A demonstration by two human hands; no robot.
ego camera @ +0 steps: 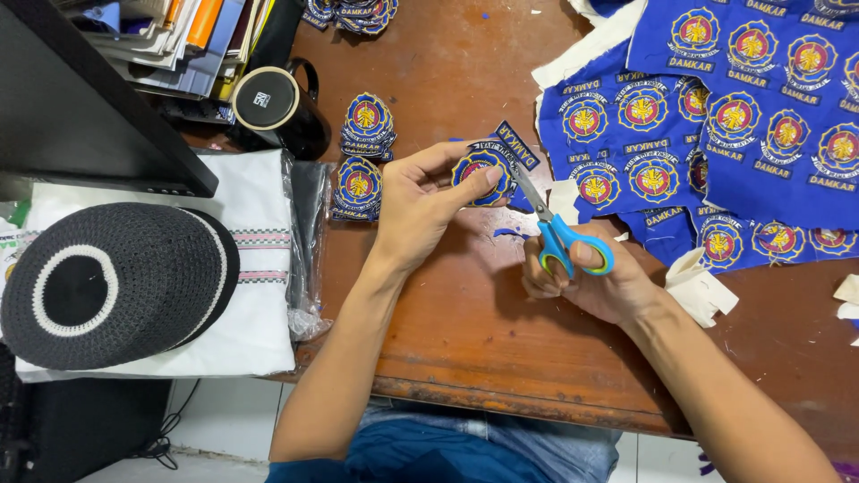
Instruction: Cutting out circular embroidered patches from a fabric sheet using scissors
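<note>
My left hand (420, 204) pinches a round blue embroidered patch (481, 170) with a small label strip still attached, held above the wooden table (465, 331). My right hand (586, 282) grips blue-handled scissors (555, 234), whose blades reach up to the patch's right edge. A large blue cloth sheet (716, 125) covered with several uncut patches lies just right of both hands. Small stacks of cut patches (362, 156) rest to the left of my left hand.
A black mug (277, 107) stands at the back left near piled books and papers (179, 40). A black and white knitted cap (107, 282) lies on folded white cloth in plastic. White backing scraps (702, 286) lie at right. More cut patches (353, 13) sit at the back.
</note>
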